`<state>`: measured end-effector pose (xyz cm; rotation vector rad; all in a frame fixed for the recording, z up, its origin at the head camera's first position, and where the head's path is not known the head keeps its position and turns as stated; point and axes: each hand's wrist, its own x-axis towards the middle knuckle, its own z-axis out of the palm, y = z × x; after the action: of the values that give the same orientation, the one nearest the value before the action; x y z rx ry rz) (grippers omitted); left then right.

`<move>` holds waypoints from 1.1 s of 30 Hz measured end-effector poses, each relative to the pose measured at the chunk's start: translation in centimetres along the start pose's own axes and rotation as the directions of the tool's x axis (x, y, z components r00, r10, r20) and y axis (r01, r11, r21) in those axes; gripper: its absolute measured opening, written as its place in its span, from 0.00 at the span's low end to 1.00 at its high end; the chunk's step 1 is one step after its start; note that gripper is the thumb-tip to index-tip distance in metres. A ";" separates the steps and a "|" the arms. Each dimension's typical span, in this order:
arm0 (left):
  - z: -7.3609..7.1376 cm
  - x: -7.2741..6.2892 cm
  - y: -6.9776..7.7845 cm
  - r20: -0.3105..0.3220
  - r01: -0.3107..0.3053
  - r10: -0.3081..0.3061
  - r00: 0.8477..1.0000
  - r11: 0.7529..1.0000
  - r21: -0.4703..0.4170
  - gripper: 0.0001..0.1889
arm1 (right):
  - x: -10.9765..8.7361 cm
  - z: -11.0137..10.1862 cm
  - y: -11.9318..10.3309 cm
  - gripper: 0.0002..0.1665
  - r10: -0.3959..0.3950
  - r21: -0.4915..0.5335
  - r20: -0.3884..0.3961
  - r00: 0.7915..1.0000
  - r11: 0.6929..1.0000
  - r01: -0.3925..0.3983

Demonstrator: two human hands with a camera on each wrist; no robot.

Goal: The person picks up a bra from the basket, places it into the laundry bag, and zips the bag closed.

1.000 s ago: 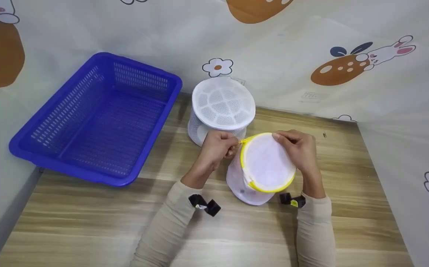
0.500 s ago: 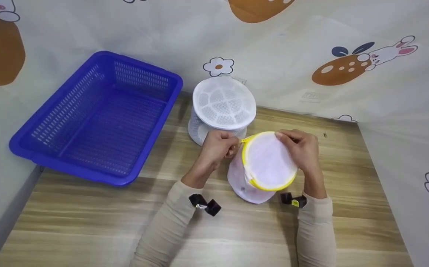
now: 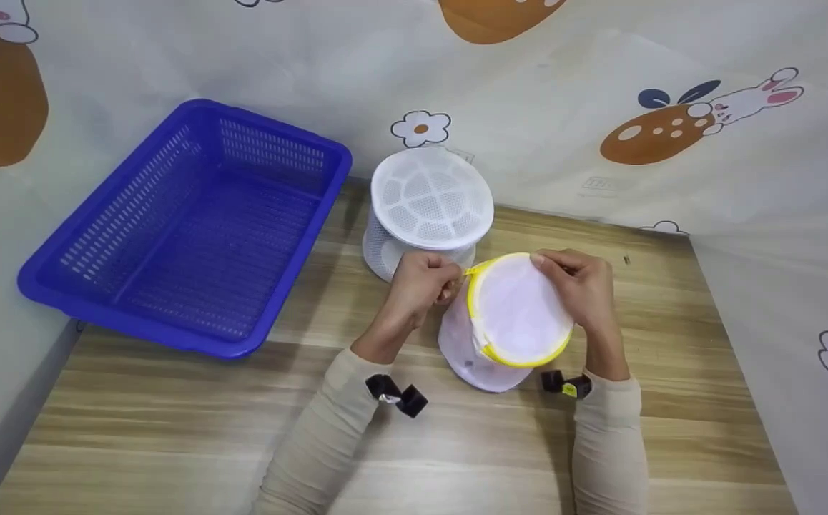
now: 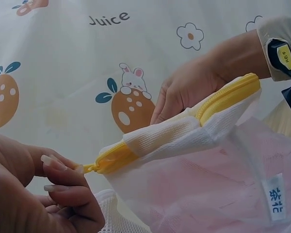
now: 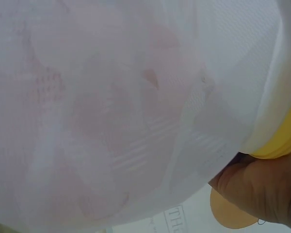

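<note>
In the middle of the table a white mesh laundry bag (image 3: 521, 307) with a yellow zipper around its round top leans toward me. Something pinkish shows through its side wall in the left wrist view. My left hand (image 3: 421, 286) pinches the yellow zipper pull (image 4: 90, 168) at the rim's left side. On the far right of the rim, my right hand (image 3: 580, 290) grips the edge, thumb on the white top. A label (image 4: 274, 196) with blue characters is on the bag's side. The right wrist view is mostly filled by the sheer mesh (image 5: 111, 121).
Just behind my left hand stands a second white mesh laundry bag (image 3: 432, 200) with a round lid. A large blue plastic basket (image 3: 264, 325) sits at the left of the wooden table (image 3: 171, 429). A printed cloth (image 3: 543, 107) hangs behind.
The bag and my right hand have shifted very slightly up and to the right. My left hand keeps its pinch on the zipper pull.
</note>
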<state>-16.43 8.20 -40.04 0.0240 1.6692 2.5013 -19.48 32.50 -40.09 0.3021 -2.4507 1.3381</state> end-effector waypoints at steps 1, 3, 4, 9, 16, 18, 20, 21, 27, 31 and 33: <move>0.0 0.0 0.0 0.000 -0.002 0.002 1.000 1.000 0.003 0.17 | 0.0 0.0 0.0 0.08 0.001 0.010 0.000 1.000 1.000 -0.001; 0.0 0.0 0.0 -0.004 0.005 -0.005 1.000 1.000 0.005 0.17 | 0.0 0.0 0.0 0.08 0.001 0.012 -0.002 1.000 1.000 -0.001; 0.0 0.0 0.0 -0.006 0.006 -0.006 1.000 1.000 0.004 0.17 | 0.0 0.1 0.1 0.08 0.001 0.010 -0.003 1.000 1.000 -0.001; 0.1 0.0 -0.1 -0.017 0.013 -0.012 1.000 1.000 0.002 0.17 | -0.2 0.1 0.0 0.08 0.005 0.003 -0.006 1.000 1.000 -0.005; 0.3 0.1 -0.3 -0.036 -0.006 0.006 0.999 1.000 -0.017 0.18 | -0.1 0.1 0.1 0.08 0.007 0.010 -0.012 1.000 1.000 -0.007; 0.3 0.1 -0.3 -0.040 -0.011 0.010 0.999 1.000 -0.020 0.18 | 0.0 0.1 0.2 0.08 0.011 0.012 -0.012 1.000 1.000 -0.011; 0.3 0.1 -0.2 -0.040 -0.009 0.008 0.999 1.000 -0.021 0.18 | 0.0 0.1 0.2 0.08 0.017 0.012 -0.010 1.000 1.000 -0.017; 0.3 0.1 -0.2 -0.042 -0.009 0.008 0.999 1.000 -0.021 0.17 | 0.1 0.1 0.2 0.09 0.020 0.006 -0.014 1.000 1.000 -0.020; 0.1 0.0 -0.1 -0.019 -0.007 0.006 1.000 0.999 -0.039 0.18 | -0.1 -0.3 0.1 0.09 0.030 -0.005 -0.047 0.998 1.000 -0.030; 0.0 0.0 0.0 0.000 -0.007 0.007 1.000 0.999 -0.042 0.18 | -0.1 -0.6 -0.1 0.10 0.031 -0.006 -0.026 0.999 1.000 -0.031; -0.1 0.0 0.1 0.000 -0.002 0.002 1.000 0.999 -0.047 0.17 | -0.1 -0.6 -0.2 0.10 0.035 -0.013 0.001 0.999 0.999 -0.035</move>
<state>-16.48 8.10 -40.01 0.0204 1.6100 2.5411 -19.18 32.92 -39.62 0.2578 -2.4760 1.3363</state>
